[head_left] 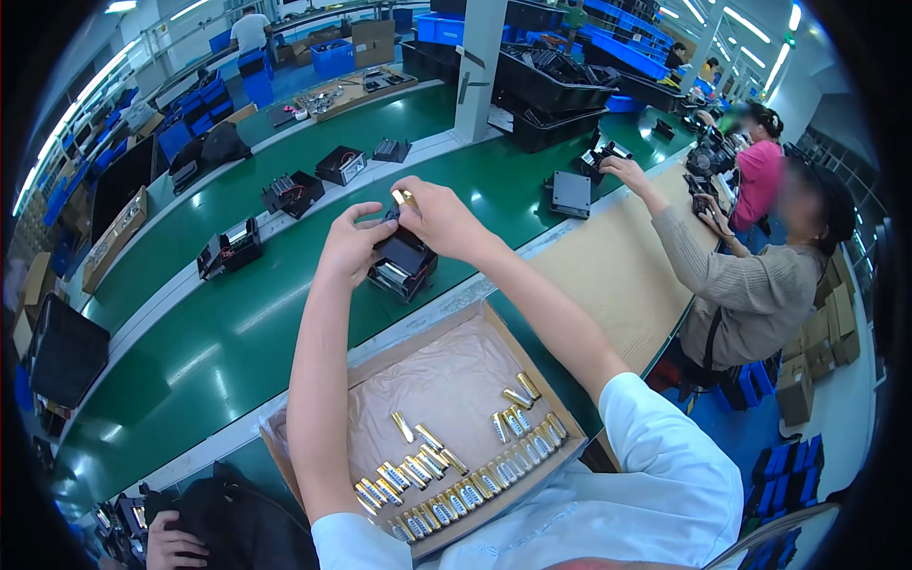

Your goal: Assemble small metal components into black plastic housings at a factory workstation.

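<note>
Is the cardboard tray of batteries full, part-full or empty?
Part-full: gold batteries line the near side of the cardboard tray, with loose clusters beyond them, while its far side shows bare lining.

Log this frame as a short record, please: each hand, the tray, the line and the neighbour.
Left hand: at the black device, fingers curved beside it; grip strength unclear
Right hand: gold battery at the fingertips, above the black device
Tray: open cardboard tray in front of the person, with a long row of batteries and looser groups
Line: green surface beneath, other black devices farther along
Neighbour: seated at right, grey-brown sweater, one hand at another device
</note>
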Available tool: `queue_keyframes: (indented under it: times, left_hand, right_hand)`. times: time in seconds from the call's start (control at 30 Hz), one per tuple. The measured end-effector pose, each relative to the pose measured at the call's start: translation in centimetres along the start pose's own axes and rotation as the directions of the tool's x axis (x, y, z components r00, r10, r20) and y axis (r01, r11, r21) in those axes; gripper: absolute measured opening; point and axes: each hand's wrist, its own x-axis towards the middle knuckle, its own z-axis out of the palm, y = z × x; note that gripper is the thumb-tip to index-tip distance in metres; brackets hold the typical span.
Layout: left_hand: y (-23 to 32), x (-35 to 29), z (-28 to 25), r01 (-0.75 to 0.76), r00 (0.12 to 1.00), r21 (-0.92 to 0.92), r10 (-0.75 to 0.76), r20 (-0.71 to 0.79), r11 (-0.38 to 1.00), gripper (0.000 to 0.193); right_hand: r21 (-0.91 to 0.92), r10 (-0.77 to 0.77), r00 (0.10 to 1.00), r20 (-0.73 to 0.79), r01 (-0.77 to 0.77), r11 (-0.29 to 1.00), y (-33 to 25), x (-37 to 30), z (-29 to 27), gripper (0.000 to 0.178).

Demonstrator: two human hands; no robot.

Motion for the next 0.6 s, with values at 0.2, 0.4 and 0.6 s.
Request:
queue_keyframes:
  times: [0.2, 0.4, 0.6]
  left_hand:
    - [-0.9, 0.5, 0.9, 0.002, 0.999, -0.254, -0.013, -0.042, 0.967, 0.044]
    - [-1.0, 0.1, 2.9, 0.020, 0.990, -0.271, -0.057, -0.131, 0.962, 0.041]
    - [-1.1, 0.0, 3.8, -0.079, 0.958, -0.236, 0.008, -0.287, 0.968, 0.033]
  right_hand:
    - [0.146, 0.260, 0.959, -0.110, -0.244, 0.959, 0.1, -0.1, 0.0, 0.032]
    - [0.152, 0.194, 0.948, -0.254, -0.159, 0.976, 0.5, 0.1, 0.9, 0.034]
    - [0.022, 0.091, 0.958, -0.271, -0.088, 0.996, -0.4, 0.4, -0.1, 0.034]
